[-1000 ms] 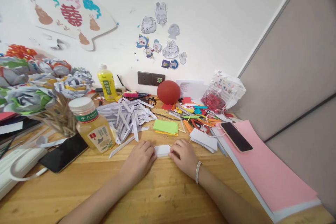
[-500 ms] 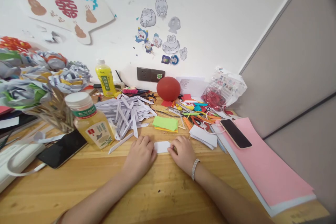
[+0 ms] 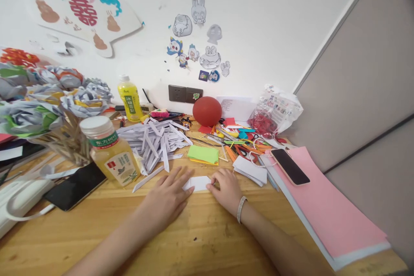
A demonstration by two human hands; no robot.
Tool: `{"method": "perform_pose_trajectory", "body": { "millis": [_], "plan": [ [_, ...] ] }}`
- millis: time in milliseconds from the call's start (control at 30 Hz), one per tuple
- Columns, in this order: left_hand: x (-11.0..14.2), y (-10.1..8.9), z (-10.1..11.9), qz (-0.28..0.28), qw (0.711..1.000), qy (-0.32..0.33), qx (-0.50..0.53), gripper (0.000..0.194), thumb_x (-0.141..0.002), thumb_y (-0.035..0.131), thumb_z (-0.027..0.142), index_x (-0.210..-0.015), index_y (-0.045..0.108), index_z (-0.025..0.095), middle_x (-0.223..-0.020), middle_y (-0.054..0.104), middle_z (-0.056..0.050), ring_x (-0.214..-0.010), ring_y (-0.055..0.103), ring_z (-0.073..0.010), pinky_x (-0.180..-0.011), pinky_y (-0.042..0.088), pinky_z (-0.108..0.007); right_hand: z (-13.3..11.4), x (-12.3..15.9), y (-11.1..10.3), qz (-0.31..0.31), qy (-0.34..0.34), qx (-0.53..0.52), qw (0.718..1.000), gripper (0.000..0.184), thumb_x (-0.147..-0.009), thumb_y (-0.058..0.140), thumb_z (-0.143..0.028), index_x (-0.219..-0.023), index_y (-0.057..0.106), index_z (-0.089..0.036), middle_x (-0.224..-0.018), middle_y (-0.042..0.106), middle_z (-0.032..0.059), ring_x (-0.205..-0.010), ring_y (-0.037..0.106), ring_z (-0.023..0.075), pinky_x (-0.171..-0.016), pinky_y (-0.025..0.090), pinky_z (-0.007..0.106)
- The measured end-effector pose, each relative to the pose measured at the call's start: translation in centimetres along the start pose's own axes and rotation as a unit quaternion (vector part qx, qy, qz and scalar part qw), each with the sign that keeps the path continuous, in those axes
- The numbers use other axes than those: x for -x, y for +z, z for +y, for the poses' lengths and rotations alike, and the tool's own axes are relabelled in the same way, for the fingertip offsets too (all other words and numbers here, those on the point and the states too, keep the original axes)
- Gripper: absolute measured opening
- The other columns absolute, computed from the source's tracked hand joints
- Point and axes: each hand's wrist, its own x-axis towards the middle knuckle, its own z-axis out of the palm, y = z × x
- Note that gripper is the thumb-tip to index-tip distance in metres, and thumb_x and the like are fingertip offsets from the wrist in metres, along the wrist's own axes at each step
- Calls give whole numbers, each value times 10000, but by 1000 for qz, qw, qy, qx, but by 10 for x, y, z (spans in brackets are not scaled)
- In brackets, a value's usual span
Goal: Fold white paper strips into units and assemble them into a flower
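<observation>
A small white piece of paper [image 3: 199, 183] with folded corners lies flat on the wooden table between my hands. My left hand [image 3: 170, 196] is open, its fingers stretched out over the paper's left end. At the right end, my right hand [image 3: 224, 187] pinches the paper's edge between thumb and bent fingers; a beaded bracelet circles that wrist. Just beyond the paper rests a stack of green and yellow paper slips [image 3: 203, 154]. A stack of white paper slips [image 3: 250, 170] is near my right hand, and a heap of folded white strips [image 3: 155, 138] is beyond my left.
At the left stand a drink bottle [image 3: 110, 151], a yellow bottle [image 3: 130, 98] and paper flowers [image 3: 32, 114] on sticks. A black phone [image 3: 76, 185] lies there too. On the right, another phone [image 3: 290, 167] rests on pink paper sheets [image 3: 333, 207]. A red balloon [image 3: 207, 111] sits at the back.
My left hand has slid toward me and its fingers have spread, uncovering more of the paper's left end. The right hand stays at the paper's right edge.
</observation>
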Motion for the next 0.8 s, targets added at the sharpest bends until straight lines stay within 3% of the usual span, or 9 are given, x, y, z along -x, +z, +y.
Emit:
{"method": "perform_pose_trajectory", "body": {
  "millis": [133, 267, 400, 567, 700, 800],
  "plan": [
    [3, -12, -6, -40, 999, -10, 18, 310, -829, 537, 264, -1128, 598, 324, -1446, 340, -26, -1314, 291, -327, -975, 337, -481, 3, -1, -4, -11, 14, -21, 1000, 131, -710, 680, -204, -683, 554, -181, -776, 574, -2, -803, 494, 171, -697, 318, 266],
    [3, -11, -9, -30, 999, -14, 17, 275, -830, 545, 281, -1090, 627, 323, -1412, 399, -36, -1303, 314, -324, -967, 347, -467, 9, -2, -8, -19, 15, -39, 999, 113, -696, 692, -181, -736, 586, -180, -803, 589, 4, -815, 505, 173, -711, 336, 270],
    [3, -7, -8, -4, 1000, -14, -2, 263, -837, 535, 259, -1075, 637, 303, -1394, 426, -50, -1291, 338, -311, -957, 359, -466, 18, -1, -12, -39, -101, -20, 994, 112, -794, 608, -190, -901, 636, -209, -849, 604, 22, -828, 519, 172, -727, 354, 280],
    [3, 9, -16, 50, 998, -32, -27, 274, -815, 564, 326, -1071, 638, 264, -1405, 408, -60, -1293, 328, -309, -993, 337, -473, 13, 7, -15, -81, -275, 35, 957, 188, -870, 477, -258, -960, 638, -216, -780, 615, 37, -751, 511, 177, -669, 358, 292],
    [3, 24, -20, 76, 995, -63, -21, 385, -831, 531, 433, -1138, 612, 216, -1375, 435, -127, -1290, 322, -341, -985, 355, -501, -4, 17, -7, -118, -353, 13, 928, 314, -829, 523, -378, -1089, 582, -214, -837, 620, 40, -760, 497, 186, -713, 377, 321],
    [3, 28, -16, 74, 996, -43, 9, 435, -824, 548, 429, -1213, 556, 234, -1396, 401, -136, -1297, 311, -348, -982, 373, -506, -13, 21, -2, -117, -390, -9, 913, 335, -841, 497, -401, -1100, 574, -204, -843, 604, 49, -775, 482, 188, -721, 389, 320]
  ]
}}
